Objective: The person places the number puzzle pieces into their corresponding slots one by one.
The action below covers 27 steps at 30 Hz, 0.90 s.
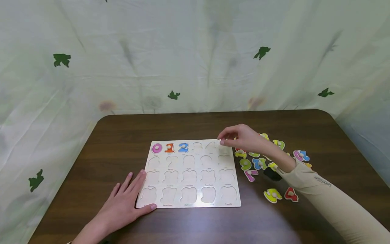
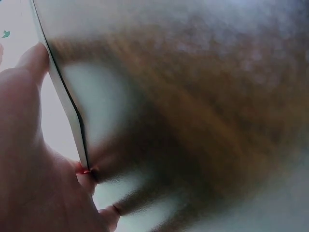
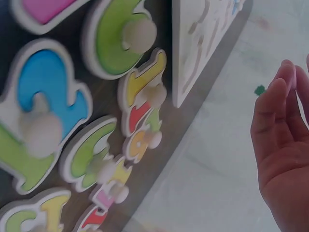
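Note:
A white wooden number puzzle board (image 1: 195, 173) lies on the table, with rows of number-shaped recesses. Pieces 0 (image 1: 156, 148), 1 (image 1: 169, 148) and 2 (image 1: 183, 147) sit in the top row at the left. My left hand (image 1: 123, 200) rests at the lower left corner, its fingers spread along the edge and its thumb on the front rim. Over the board's top right corner hovers my right hand (image 1: 243, 137), fingers loosely bent; in the right wrist view nothing shows in that hand (image 3: 285, 154).
Right of the board lies a scattered group of knobbed number pieces, among them a green 6 (image 1: 245, 164) and a pink 7 (image 1: 251, 175). Closer to the front are a yellow piece (image 1: 272, 195) and a red 4 (image 1: 291, 195). A patterned curtain (image 1: 195, 67) hangs behind the table.

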{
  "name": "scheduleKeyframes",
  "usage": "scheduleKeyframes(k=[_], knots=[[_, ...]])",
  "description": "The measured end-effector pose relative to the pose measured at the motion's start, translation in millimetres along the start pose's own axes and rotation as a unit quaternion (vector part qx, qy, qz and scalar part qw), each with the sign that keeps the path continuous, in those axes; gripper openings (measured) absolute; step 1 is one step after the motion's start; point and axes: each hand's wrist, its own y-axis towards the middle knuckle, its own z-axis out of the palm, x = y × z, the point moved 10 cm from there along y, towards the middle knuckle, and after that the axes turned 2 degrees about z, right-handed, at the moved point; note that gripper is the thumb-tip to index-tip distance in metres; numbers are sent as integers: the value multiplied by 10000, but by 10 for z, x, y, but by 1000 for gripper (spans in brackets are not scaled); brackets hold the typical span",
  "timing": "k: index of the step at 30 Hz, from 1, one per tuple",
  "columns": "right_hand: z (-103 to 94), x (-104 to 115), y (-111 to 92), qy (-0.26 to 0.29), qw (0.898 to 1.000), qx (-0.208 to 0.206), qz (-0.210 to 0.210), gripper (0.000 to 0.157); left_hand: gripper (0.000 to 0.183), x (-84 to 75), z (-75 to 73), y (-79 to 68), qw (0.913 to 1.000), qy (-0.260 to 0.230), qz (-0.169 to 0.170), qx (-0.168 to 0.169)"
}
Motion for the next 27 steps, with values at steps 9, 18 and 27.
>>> scheduleKeyframes(k=[9,18,27], knots=[[-216,-158,-284,153,9991,-256,295,16,111,7,-10,-18,10000,-45,10,-61],[-432,-295,-588,161,9975,-478,498,18,112,-2,-3,-7,10000,-58,2,-40],[-634,-466,-844,-160,9927,-867,818,22,112,6,4,11,10000,1,4,-12]])
